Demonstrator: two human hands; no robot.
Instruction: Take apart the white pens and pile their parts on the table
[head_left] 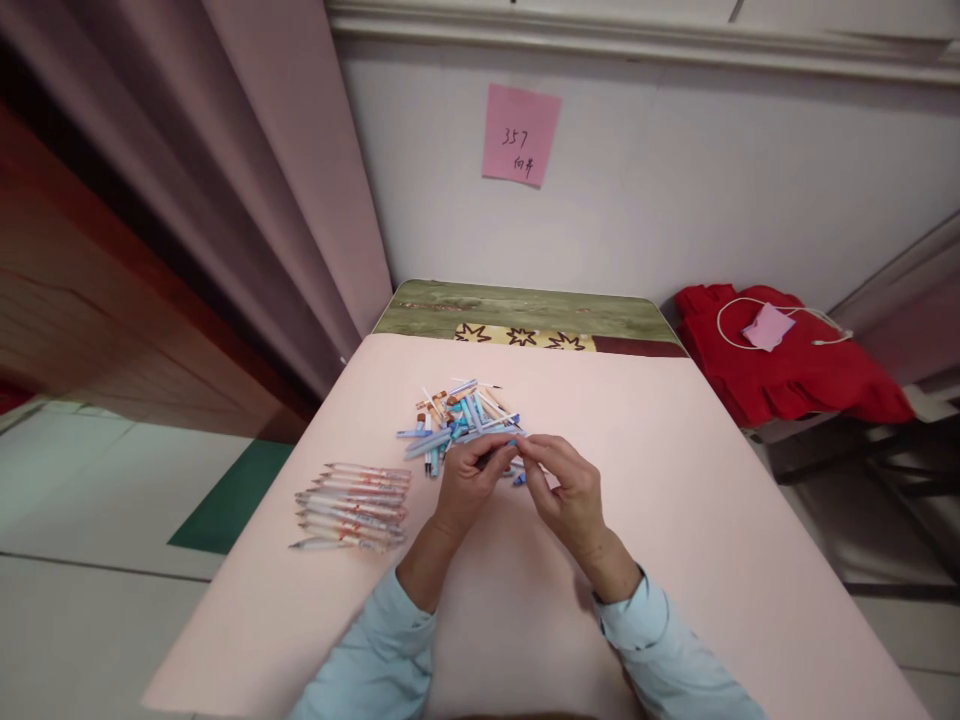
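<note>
My left hand (469, 485) and my right hand (566, 490) meet over the table, both closed in a pinch. Between their fingertips a small blue pen part (513, 442) shows, mostly hidden by the fingers. Just beyond the hands lies a loose pile of pen parts (469, 412): blue and light-blue barrels, thin white refills with dark tips, and brown and tan pieces. A blue piece (520, 480) rests on the table below the fingertips. To the left of my left hand, several whitish pens with reddish print (356, 507) lie side by side in a row, tips pointing left.
A pale pink sheet (637, 420) covers the table, with a green patterned strip (435, 302) bare at the far end. Red cloth (795, 375) with a white cord sits at the right. A pink note (520, 135) is on the wall; a curtain (292, 150) hangs left.
</note>
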